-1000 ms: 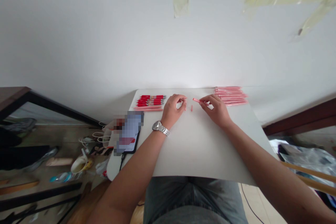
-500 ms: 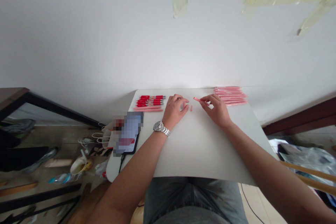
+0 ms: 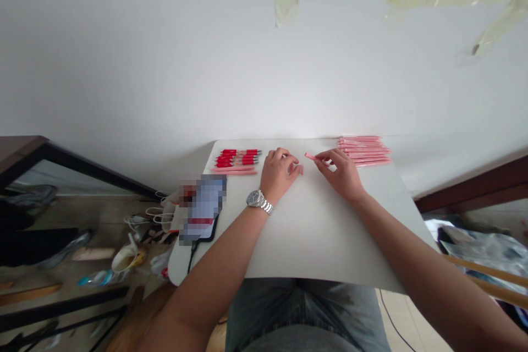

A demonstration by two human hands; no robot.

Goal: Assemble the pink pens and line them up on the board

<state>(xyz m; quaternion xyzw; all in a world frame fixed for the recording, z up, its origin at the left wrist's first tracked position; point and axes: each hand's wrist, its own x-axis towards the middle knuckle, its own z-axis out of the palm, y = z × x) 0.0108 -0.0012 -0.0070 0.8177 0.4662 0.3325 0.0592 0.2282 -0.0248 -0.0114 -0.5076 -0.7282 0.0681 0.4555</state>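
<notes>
My right hand (image 3: pixel 340 173) pinches a pink pen barrel (image 3: pixel 311 157), its free end pointing left above the white table (image 3: pixel 313 231). My left hand (image 3: pixel 279 171), with a metal watch on the wrist, has its fingers curled down on a small pink pen piece (image 3: pixel 301 169) lying on the table between the two hands. A pile of pink pen barrels (image 3: pixel 363 149) lies at the far right edge. Finished red pens (image 3: pixel 238 158) lie in a row at the far left, with one pink barrel in front of them.
A phone (image 3: pixel 203 208) with a cable sits at the table's left edge. A white wall rises just behind the table. Bags, cups and clutter cover the floor on the left, and a wooden frame and wrapped items stand on the right.
My left hand has moved right along the table onto the small pink piece. My right hand and its barrel have barely moved.
</notes>
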